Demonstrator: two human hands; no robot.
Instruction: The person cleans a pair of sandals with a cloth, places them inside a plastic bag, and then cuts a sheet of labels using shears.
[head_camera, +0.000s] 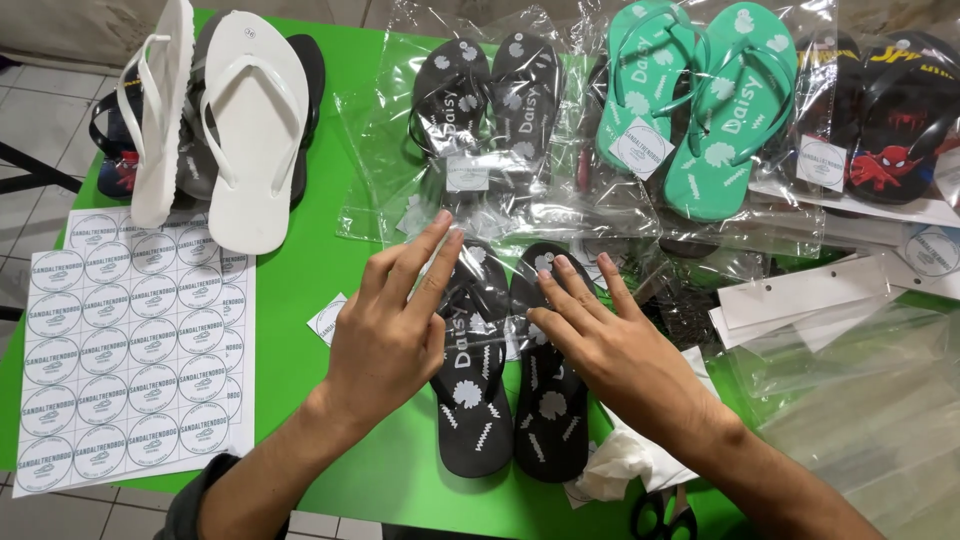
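Note:
A pair of black flip-flops with white flower prints lies on the green table, its toe end inside a clear plastic bag. My left hand rests flat on the left sandal, fingers stretched toward the bag's opening. Across the right sandal lies my right hand, fingers spread and pressing on the plastic. Neither hand grips anything.
A sheet of round stickers lies at the left. White flip-flops stand at the back left. Bagged black, teal and cartoon-print sandals line the back. Empty clear bags and black scissors are at the right.

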